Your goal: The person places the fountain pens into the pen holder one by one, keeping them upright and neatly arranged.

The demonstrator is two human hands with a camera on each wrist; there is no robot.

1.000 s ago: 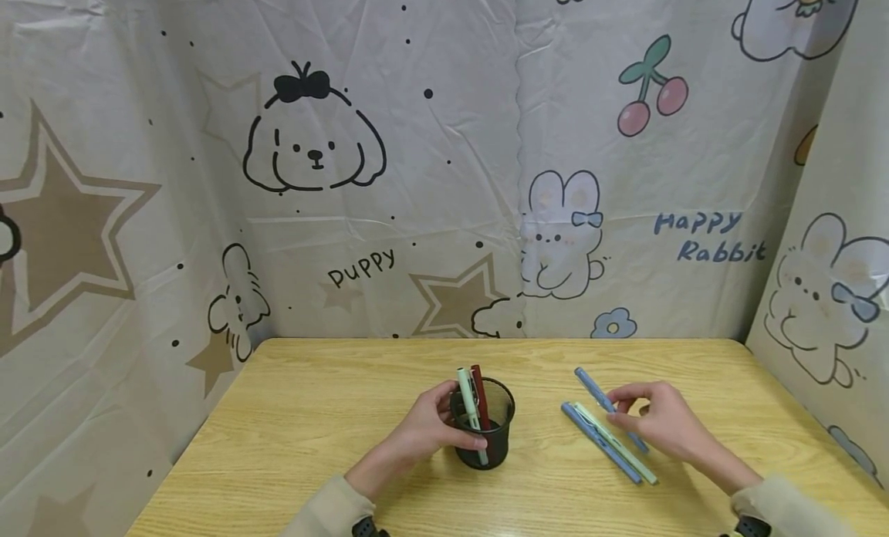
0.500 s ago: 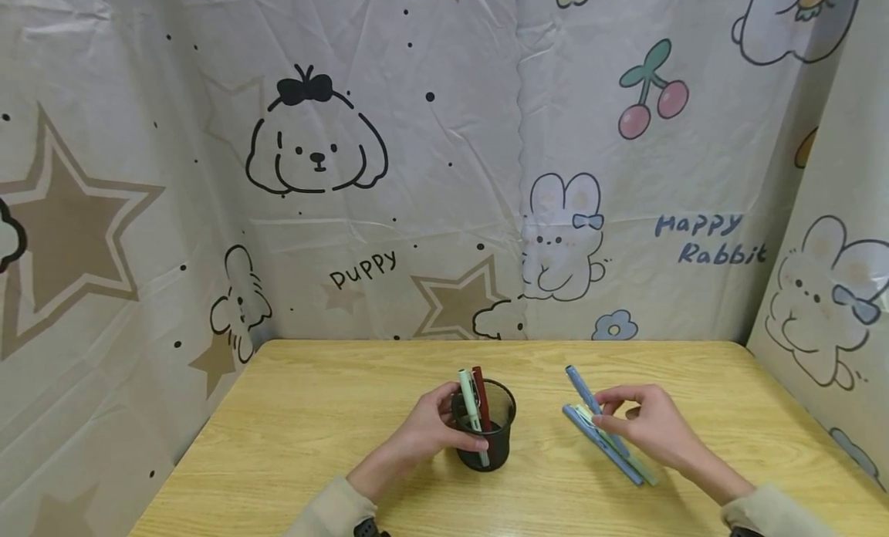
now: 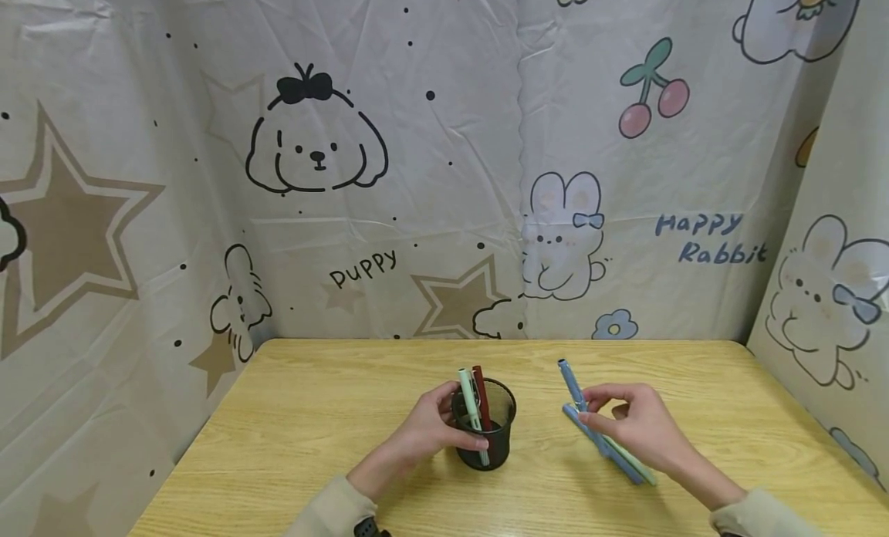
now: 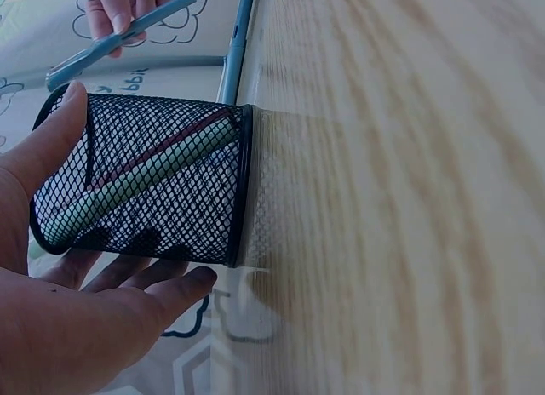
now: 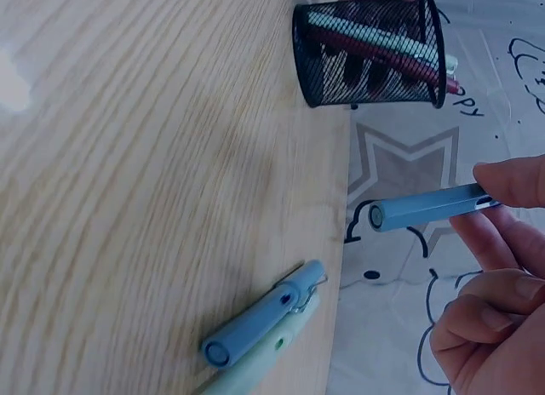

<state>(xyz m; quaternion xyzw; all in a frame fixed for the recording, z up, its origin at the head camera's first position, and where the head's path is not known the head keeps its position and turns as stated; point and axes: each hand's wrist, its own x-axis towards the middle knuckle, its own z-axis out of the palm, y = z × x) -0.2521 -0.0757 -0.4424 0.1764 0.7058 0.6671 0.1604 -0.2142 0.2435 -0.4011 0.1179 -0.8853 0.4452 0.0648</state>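
Observation:
My left hand (image 3: 434, 425) grips a black mesh pen cup (image 3: 498, 446), thumb on its near side and fingers round the other. A light green pen (image 3: 468, 396) and a dark red pen (image 3: 481, 386) lean inside it, caps above the rim. To the right, my right hand (image 3: 642, 427) pinches a blue pen (image 3: 570, 381) between thumb and fingers. In the right wrist view this blue pen (image 5: 430, 208) is up off the table. Below it, another blue pen (image 5: 264, 323) and a light green pen (image 5: 260, 361) lie side by side on the wood.
The wooden table (image 3: 312, 437) has its far edge against a pale printed curtain (image 3: 444, 174). More of the curtain (image 3: 826, 290) hangs along the right side. Dark wrist devices sit at both sleeves.
My right hand has lifted the blue pen off the table and carried it left toward the cup, tipping it more upright. My left hand stays on the cup.

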